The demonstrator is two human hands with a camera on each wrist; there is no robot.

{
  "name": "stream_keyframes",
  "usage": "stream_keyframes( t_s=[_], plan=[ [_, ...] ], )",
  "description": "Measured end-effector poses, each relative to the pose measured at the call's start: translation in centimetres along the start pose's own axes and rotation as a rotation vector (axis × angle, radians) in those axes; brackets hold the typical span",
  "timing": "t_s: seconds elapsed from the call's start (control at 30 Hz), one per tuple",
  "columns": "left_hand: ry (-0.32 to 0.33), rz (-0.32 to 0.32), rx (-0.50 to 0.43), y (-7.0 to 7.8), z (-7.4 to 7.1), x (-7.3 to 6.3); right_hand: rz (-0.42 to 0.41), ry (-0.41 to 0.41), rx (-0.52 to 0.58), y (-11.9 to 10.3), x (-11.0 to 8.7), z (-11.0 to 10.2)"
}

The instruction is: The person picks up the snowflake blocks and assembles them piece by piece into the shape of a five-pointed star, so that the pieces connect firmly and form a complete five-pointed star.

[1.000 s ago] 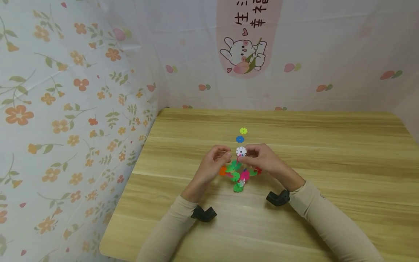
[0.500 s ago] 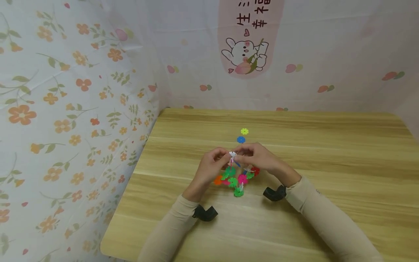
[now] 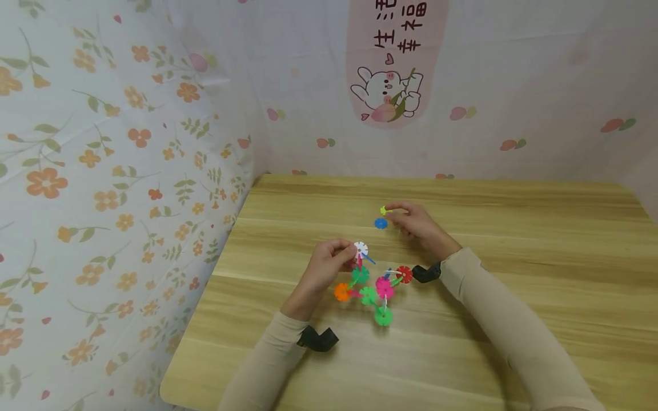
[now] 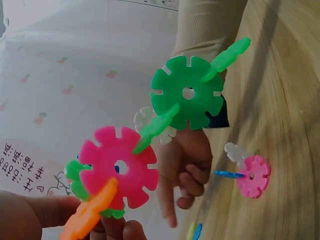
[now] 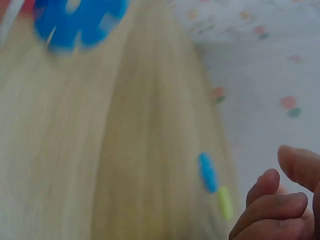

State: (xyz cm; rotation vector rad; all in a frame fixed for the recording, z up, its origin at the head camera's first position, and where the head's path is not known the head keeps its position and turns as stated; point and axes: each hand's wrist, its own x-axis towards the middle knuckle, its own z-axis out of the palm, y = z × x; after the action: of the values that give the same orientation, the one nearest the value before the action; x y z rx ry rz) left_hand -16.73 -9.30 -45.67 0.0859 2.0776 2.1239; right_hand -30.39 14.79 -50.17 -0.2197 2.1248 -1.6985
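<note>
My left hand (image 3: 326,265) pinches a joined structure of slotted plastic snowflake discs near its white disc (image 3: 361,249). Green discs (image 4: 167,80), a pink disc (image 4: 102,160) and an orange disc (image 4: 90,212) belong to it, and a red disc (image 3: 404,274) sits at its right side. Farther back, a loose yellow disc (image 3: 383,210) and a loose blue disc (image 3: 380,224) lie on the table. Beside them is my right hand (image 3: 418,225), its index finger stretched toward the yellow disc. In the right wrist view a gap separates the fingers (image 5: 270,212) from both loose discs.
The wooden table (image 3: 540,274) meets a patterned cloth (image 3: 298,68) at its back and left edges. Black curved pieces (image 3: 319,339) are fixed at both wrists. Part of the structure hangs close in front of the right forearm.
My right hand has left the white disc and moved back to the loose yellow and blue discs. The left hand keeps its hold, and the structure hangs more spread out below it.
</note>
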Motion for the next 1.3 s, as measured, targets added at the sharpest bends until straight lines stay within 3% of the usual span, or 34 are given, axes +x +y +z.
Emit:
stream_keyframes(
  t_s=[0.23,0.7,0.93,1.13,1.3],
  plan=[
    [-0.029,-0.031,-0.046,-0.1,-0.3,-0.3,0.024,-0.023,-0.119,1.7,1.2,0.2],
    [-0.016,-0.027,-0.105,0.1,-0.6,0.0,-0.009,0.039,-0.405,0.8,2.3,1.3],
    [-0.001,-0.017,-0.089,0.6,-0.5,0.3,0.031,0.035,-0.423,0.1,1.9,0.8],
    [0.013,-0.035,-0.094,0.5,-0.3,0.1,-0.002,0.032,-0.456,1.0,0.7,0.7],
    [0.014,-0.037,-0.085,0.4,-0.2,0.1,-0.018,0.024,-0.377,1.6,-0.3,0.7]
  ],
)
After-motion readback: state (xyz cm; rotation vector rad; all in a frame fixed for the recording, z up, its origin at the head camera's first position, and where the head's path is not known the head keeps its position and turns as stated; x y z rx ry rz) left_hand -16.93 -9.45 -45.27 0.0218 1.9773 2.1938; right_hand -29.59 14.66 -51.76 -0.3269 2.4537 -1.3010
